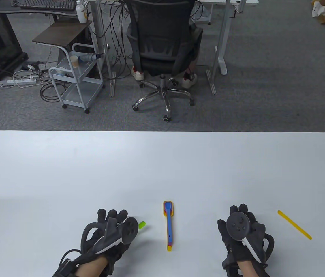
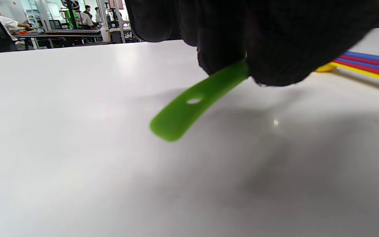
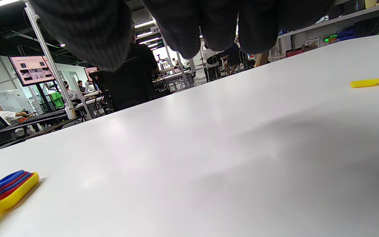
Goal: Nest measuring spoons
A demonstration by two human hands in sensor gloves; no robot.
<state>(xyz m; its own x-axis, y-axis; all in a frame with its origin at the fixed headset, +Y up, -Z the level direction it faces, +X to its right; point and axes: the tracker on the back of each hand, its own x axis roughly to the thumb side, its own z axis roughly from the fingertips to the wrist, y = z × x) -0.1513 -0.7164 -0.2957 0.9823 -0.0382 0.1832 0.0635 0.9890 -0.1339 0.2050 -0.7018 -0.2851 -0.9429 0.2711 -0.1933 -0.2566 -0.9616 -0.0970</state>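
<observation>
A nested stack of measuring spoons (image 1: 168,223), blue on top of red and yellow, lies on the white table (image 1: 162,167) between my hands; it shows in the left wrist view (image 2: 370,64) and the right wrist view (image 3: 5,194). My left hand (image 1: 113,230) pinches a green spoon (image 1: 141,224) by its handle; in the left wrist view the green handle (image 2: 192,102) sticks out from my fingers (image 2: 275,49) just above the table, its bowl hidden. My right hand (image 1: 241,228) hovers palm down over the table, holding nothing. A yellow strip (image 1: 294,224) lies to its right.
The yellow strip also shows in the right wrist view (image 3: 373,82). Beyond the table's far edge stand an office chair (image 1: 162,52), a small cart (image 1: 75,78) and desk legs on grey carpet.
</observation>
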